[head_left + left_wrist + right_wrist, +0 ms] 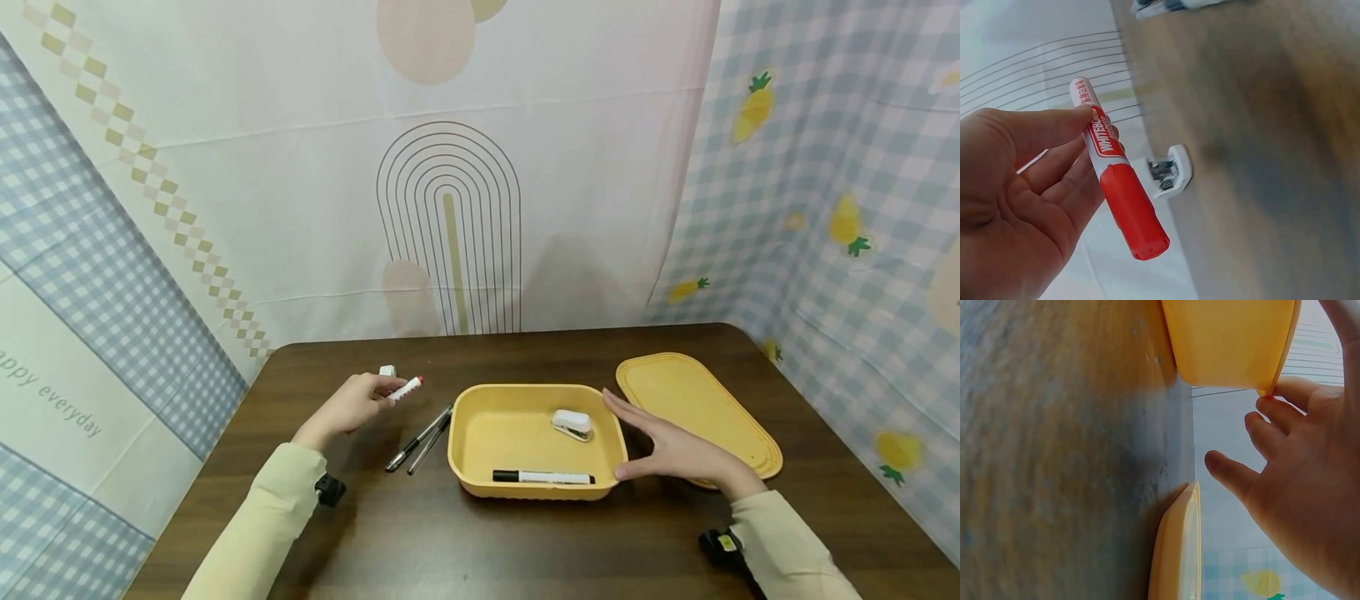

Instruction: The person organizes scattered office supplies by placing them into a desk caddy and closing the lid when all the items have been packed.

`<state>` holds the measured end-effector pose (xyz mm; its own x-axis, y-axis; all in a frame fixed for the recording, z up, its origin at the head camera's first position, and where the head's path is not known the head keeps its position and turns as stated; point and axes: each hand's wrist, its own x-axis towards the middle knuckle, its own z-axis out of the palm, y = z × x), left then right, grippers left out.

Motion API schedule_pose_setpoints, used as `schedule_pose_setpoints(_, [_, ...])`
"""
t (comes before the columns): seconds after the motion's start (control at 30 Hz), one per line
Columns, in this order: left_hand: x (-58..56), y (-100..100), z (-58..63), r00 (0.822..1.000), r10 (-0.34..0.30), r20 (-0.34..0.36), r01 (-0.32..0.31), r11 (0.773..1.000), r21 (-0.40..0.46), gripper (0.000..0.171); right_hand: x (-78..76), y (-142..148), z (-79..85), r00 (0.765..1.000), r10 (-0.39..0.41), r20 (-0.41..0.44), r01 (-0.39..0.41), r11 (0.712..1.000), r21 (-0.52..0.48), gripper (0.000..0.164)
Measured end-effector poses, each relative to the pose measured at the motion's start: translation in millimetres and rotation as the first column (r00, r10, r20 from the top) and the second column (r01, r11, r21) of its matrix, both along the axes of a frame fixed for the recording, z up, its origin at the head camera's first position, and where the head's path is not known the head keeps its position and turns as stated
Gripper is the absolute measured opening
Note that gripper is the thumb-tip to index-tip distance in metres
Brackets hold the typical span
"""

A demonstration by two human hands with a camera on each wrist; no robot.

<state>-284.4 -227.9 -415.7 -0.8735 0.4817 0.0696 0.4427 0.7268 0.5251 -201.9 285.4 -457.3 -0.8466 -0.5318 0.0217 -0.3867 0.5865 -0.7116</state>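
Note:
Between thumb and fingers my left hand (358,402) pinches a whiteboard marker (1113,162) with a white barrel and red cap, above the left side of the table. Just beyond it stands a small white object (1172,172) with dark parts inside. My right hand (675,446) has its fingers spread along the right end of a yellow box (540,492), fingertips touching the rim in the right wrist view. A white mini stapler (573,423) and a black-capped white marker (543,477) lie inside the box.
Two slim pens (420,442) lie left of the box, close to its wall. A flat yellow lid (697,404) lies on the table to the right, partly behind my right hand. The dark wooden table (420,542) meets a fabric backdrop (600,208) at its far edge.

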Motion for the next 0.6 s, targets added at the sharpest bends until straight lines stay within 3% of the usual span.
schedule_pose_setpoints(0.13, [-2.8,-3.8,9.8,1.000,-0.012,-0.009,0.012,1.000,0.029,0.035,0.4,-0.2,0.2,1.000,0.000,-0.005,0.000,1.000,0.003,0.107])
schedule_pose_setpoints(0.33, [-6.3,-9.8,27.9,1.000,0.019,-0.006,-0.019,0.999,0.029,0.036,0.4,-0.5,1.4,1.000,0.002,-0.011,-0.002,1.000,0.014,0.107])
schedule_pose_setpoints(0.6, [-8.8,-16.2,44.6,0.996,0.045,-0.072,-0.040,0.997,0.061,0.037,-0.2,-0.5,-0.4,1.000,0.003,-0.007,-0.003,1.000,0.010,0.107])
